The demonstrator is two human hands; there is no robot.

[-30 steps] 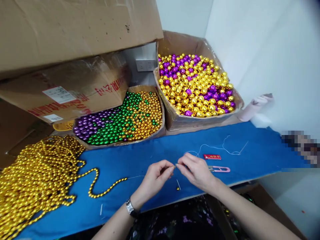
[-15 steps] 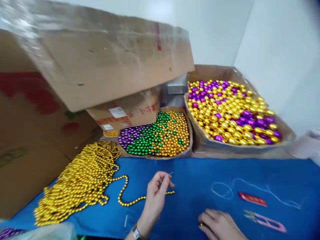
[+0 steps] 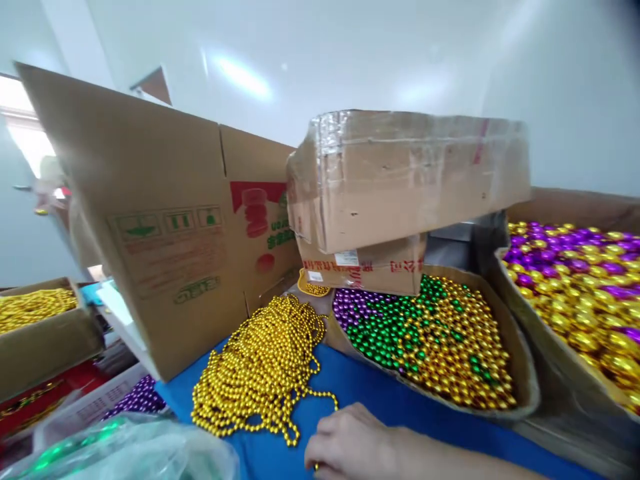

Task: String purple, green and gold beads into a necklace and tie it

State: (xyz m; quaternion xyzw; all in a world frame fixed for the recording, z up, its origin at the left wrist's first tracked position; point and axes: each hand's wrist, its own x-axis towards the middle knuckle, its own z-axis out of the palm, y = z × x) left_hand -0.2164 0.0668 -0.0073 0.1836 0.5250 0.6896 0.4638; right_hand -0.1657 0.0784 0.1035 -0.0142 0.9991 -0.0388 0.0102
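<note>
Only my right hand (image 3: 350, 445) shows, low in the middle, resting on the blue cloth (image 3: 360, 390). Its fingers are curled under and point left, with a small gold glint beneath them; I cannot make out what they hold. The loose end of a gold bead strand (image 3: 287, 437) lies just left of the fingertips and runs back into a big heap of gold bead strands (image 3: 263, 360). My left hand is out of view.
A shallow cardboard tray of purple, green and gold beads (image 3: 430, 337) sits behind the hand. A box of larger gold and purple balls (image 3: 575, 287) is at the right. Stacked cartons (image 3: 400, 177) and a tall carton (image 3: 165, 240) stand behind. A plastic bag (image 3: 125, 450) lies bottom left.
The view has swung left and up. The thread, red packet and pink scissors have left the frame. My left hand, which held the thread, is no longer seen. My right hand now lies by the strand's end.
</note>
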